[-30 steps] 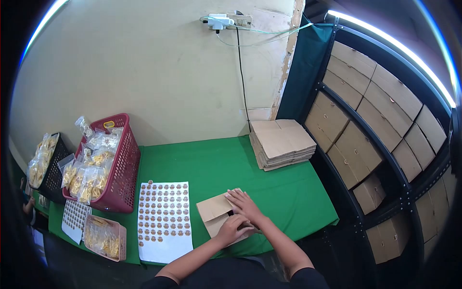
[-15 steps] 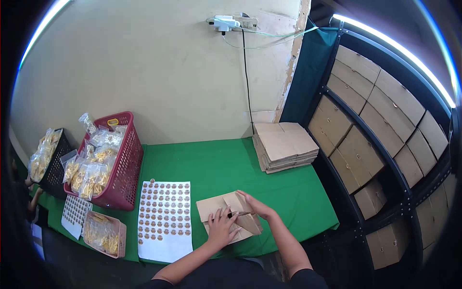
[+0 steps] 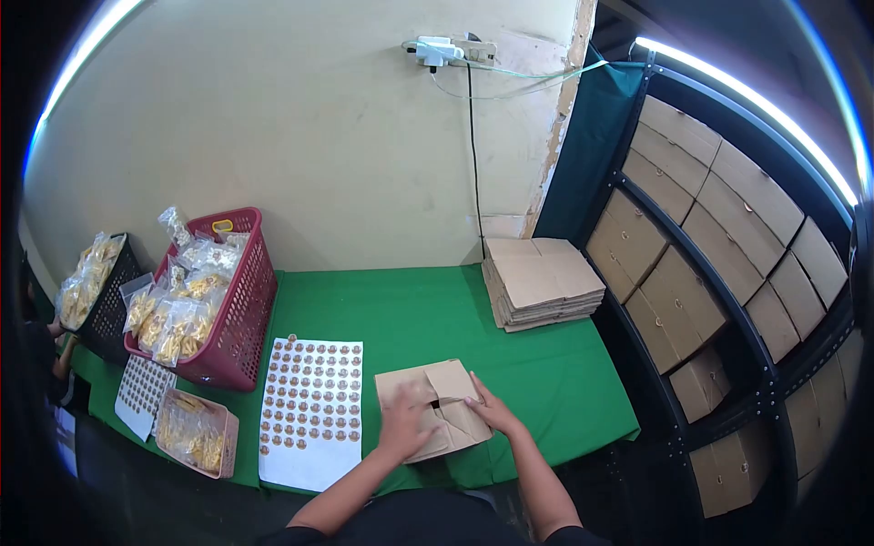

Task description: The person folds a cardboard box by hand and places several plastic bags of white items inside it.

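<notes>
Brown cardboard box under both hands, lower centre of frame

Far left: black perforated plastic basket [image 3: 114, 314] heaped with clear bags of yellowish pieces. Beside it, left of centre, a larger dark-pink perforated plastic basket [image 3: 242, 332], similarly loaded. Below these, lower left: small white sheet of round brown stickers [image 3: 141, 393], then a shallow pale-pink plastic tray [image 3: 229, 446] with more bags. Next rightward, a large white sheet of round brown stickers [image 3: 309, 400] on the green cloth-covered table [image 3: 364, 300].

Lower centre: squarish brown cardboard box [image 3: 460, 421] on the cloth, flaps folded over its top, small dark gap near the middle. Left hand [image 3: 407, 423]: fingers spread over the left flaps, motion-blurred; contact cannot be told. Right hand [image 3: 494, 411]: holds the right edge, thumb on top, fingers along the side.

Right of centre, further up: stack of flat brown cardboard [image 3: 542, 273]. Far right: black metal rack [image 3: 674, 232] filled with brown boxes.

Handling (judged): light, dry, not slippery; panels stiff, creases pliant, flaps likely springy. Too much pressure near the gap may dent it. Best hold: opposite side walls, near corners, rather than loose flaps.
</notes>
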Demonstrator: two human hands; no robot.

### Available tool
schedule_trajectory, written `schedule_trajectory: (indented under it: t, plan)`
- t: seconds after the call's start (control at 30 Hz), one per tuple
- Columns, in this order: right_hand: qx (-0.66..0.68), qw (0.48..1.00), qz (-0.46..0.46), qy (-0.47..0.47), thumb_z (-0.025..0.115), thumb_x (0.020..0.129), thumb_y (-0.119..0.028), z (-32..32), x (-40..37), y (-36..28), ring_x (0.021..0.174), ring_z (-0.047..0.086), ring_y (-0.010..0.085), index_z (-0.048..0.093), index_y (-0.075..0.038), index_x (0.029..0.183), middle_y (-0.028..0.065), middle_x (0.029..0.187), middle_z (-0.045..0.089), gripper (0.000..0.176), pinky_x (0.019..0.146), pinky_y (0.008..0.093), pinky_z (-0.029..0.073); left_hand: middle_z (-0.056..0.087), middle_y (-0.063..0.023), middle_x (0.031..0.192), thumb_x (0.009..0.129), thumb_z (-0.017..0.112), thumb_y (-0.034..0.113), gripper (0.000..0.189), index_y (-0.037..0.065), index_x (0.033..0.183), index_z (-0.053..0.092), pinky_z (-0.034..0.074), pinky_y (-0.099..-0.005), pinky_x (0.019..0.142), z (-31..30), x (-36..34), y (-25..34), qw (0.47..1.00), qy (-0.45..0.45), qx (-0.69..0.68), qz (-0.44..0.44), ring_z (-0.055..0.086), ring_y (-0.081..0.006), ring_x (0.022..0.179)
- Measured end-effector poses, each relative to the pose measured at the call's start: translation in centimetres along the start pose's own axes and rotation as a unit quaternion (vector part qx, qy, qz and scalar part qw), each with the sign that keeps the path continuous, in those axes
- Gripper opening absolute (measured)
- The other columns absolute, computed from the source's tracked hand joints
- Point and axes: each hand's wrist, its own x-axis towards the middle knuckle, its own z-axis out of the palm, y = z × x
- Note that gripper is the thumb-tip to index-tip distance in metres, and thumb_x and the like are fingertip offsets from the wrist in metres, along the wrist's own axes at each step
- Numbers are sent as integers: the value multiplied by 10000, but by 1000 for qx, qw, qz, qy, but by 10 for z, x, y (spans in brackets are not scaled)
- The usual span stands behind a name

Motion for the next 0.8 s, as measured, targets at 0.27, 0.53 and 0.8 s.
schedule_trajectory:
  t: [0.27,0.53,0.8]
  plan:
    - [65,997,-30,-22,471,929,-401,14,10,7,1389,147,275,117,-89,1459,175,1498,160,709,1109,348,161,122,-259,1472,889,546,326,840,-47,1418,10,186,-366,1111,56,-6,-54,879,64,-390,-268,182,-352,1363]
    - [-8,999,-52,9,616,833,-426,14,8,-1,1367,215,305,81,-28,1447,223,1472,199,906,1093,374,222,194,-254,1448,847,617,262,881,-59,1414,24,231,-365,1099,55,-2,-48,934,59,-268,-227,242,-348,1342]
    - [-20,998,-37,46,682,796,-335,11,42,24,1264,386,299,242,-55,1413,206,1364,376,808,1023,404,344,315,-155,1410,818,647,73,886,125,1461,39,371,-357,1005,51,5,-55,795,63,-529,-291,382,-247,1257]
